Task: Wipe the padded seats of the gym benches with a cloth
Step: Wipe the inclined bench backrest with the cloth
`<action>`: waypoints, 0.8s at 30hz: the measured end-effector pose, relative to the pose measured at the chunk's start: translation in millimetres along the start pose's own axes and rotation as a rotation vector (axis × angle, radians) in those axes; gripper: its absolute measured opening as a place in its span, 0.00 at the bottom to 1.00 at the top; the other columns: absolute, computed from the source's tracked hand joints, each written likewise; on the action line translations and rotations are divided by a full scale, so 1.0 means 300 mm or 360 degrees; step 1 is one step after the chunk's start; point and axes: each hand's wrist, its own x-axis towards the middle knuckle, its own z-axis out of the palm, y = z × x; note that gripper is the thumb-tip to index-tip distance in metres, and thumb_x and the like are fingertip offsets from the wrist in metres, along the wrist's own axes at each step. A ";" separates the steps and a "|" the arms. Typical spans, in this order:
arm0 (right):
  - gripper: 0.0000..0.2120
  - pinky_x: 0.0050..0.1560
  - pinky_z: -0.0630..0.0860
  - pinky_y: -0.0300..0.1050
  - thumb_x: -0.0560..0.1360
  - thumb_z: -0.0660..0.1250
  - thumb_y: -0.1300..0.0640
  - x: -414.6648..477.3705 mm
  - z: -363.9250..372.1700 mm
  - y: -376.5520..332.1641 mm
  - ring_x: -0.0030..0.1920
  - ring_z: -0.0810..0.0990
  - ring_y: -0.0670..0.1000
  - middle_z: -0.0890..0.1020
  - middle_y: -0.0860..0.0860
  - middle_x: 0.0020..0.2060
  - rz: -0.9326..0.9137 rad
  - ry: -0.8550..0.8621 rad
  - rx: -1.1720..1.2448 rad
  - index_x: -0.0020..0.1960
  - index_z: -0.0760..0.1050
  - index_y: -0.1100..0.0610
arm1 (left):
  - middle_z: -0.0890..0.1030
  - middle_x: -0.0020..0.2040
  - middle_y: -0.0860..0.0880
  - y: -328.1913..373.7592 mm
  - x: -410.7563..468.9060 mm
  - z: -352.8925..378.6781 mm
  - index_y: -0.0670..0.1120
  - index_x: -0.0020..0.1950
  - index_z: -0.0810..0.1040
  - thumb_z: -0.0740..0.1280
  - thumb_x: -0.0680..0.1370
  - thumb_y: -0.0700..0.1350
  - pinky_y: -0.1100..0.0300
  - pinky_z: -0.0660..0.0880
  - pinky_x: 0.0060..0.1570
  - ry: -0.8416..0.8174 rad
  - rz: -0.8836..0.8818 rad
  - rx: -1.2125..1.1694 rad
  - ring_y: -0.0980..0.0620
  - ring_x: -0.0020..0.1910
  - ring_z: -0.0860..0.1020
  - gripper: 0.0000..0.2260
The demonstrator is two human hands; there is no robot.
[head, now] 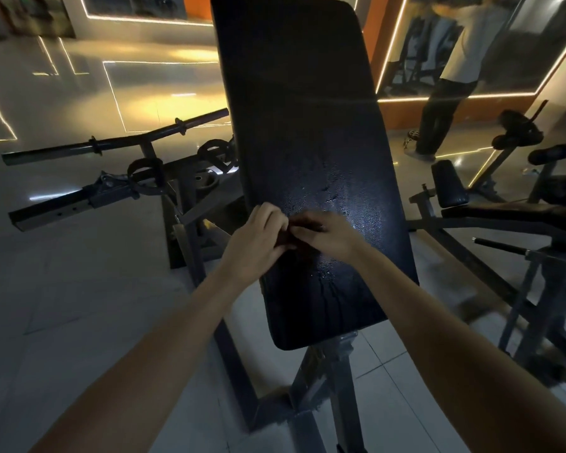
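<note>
head view: left hand (258,241), right hand (329,237), one cloth (286,240), one bench pad (307,125)
fingers of both curled, pinching the cloth

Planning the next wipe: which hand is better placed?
Probably the right hand: it holds the cloth over the middle of the bench pad, beside wet drops; the left hand sits at its edge.

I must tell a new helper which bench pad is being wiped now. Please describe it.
Find the middle of the mirrored gym room, where the left hand and right hand hold a dark cloth. Beneath them is the long black pad. Unlike the short pad at the right, it glistens with wet drops.
</note>
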 end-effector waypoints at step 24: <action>0.23 0.74 0.55 0.59 0.76 0.62 0.38 -0.075 0.297 0.059 0.68 0.71 0.52 0.75 0.47 0.69 -0.0147 0.1102 -0.0473 0.65 0.79 0.48 | 0.38 0.80 0.43 -0.330 0.426 -0.194 0.60 0.80 0.46 0.55 0.75 0.72 0.43 0.32 0.73 -0.0908 -0.0095 0.0920 0.42 0.78 0.35 0.38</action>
